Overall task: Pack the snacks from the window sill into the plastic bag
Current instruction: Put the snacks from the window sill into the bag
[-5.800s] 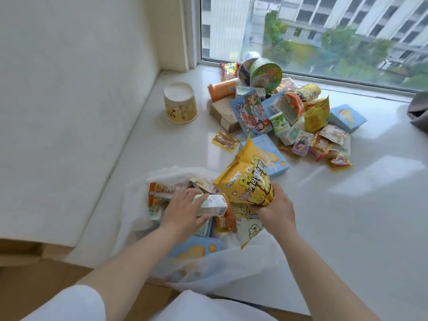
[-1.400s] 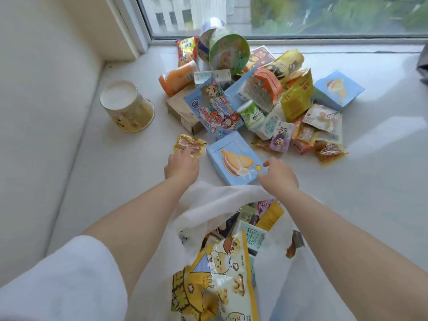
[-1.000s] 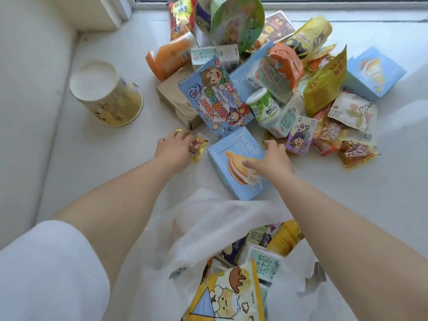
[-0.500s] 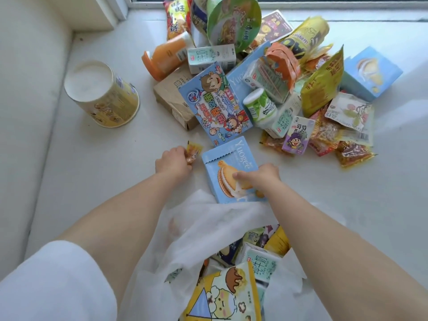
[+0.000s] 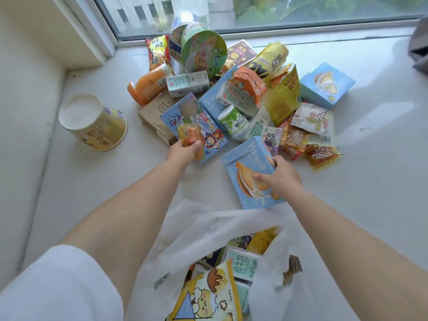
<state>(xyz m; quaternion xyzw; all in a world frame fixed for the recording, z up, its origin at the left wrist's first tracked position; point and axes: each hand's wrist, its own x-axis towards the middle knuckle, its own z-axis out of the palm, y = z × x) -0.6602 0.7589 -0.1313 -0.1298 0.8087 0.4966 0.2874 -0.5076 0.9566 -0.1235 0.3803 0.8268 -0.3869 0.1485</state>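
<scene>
Since half a second ago both hands have lifted their catches clear of the window sill (image 5: 370, 205): the small orange packet (image 5: 190, 134), then crumpled low under the left hand (image 5: 183, 154), is now raised in its grip, and the blue biscuit box (image 5: 251, 174) has tilted up off the sill.

In the head view, the only one I have, the left grip is pinching the packet by its lower edge, the packet standing up just beyond the fingers. The right hand (image 5: 281, 178) is curled round the box's right edge, thumb across the printed face, the box lying left of that grip. The plastic bag (image 5: 208, 230) gapes open nearer me than both grips, with a milk carton (image 5: 240, 266) and a yellow cartoon pouch (image 5: 208, 295) already inside. The remaining pile of snacks (image 5: 243, 98) lies beyond the grips.

I judge this the carry step of a two-handed pick; next both loads must come back over the bag's mouth and be dropped.

The packet looks like glossy, crinkly film; the box is stiff flat card with sharp corners; the bag is thin, matt, translucent white and slack, so its rim may fold in.
</scene>
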